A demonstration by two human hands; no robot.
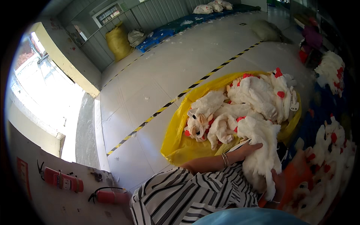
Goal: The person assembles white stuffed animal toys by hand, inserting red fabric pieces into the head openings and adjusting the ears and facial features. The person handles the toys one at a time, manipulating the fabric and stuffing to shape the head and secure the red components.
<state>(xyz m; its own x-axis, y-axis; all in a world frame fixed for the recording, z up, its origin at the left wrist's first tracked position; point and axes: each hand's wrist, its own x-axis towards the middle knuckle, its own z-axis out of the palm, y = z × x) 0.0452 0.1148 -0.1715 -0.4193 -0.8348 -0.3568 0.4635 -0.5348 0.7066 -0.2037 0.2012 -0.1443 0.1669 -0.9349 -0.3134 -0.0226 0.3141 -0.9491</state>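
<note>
A limp white plush toy (258,165) hangs in front of me, held at both sides. My left hand (250,150), with bangles at the wrist, is closed on its left edge. My right hand (278,184) grips its lower right side; that hand's fingers are partly hidden by the fur. Just beyond lies a large open yellow plastic bag (176,138), heaped with more flat white plush toys (255,95) that have red parts. One toy at the heap's left shows a face with dark eyes (197,122).
More white and red plush pieces (330,150) lie at the right, by an orange surface (298,172). Black-yellow tape (180,95) crosses the tiled floor. Two fire extinguishers (62,180) are at lower left. A full yellow sack (119,41) leans on the far wall.
</note>
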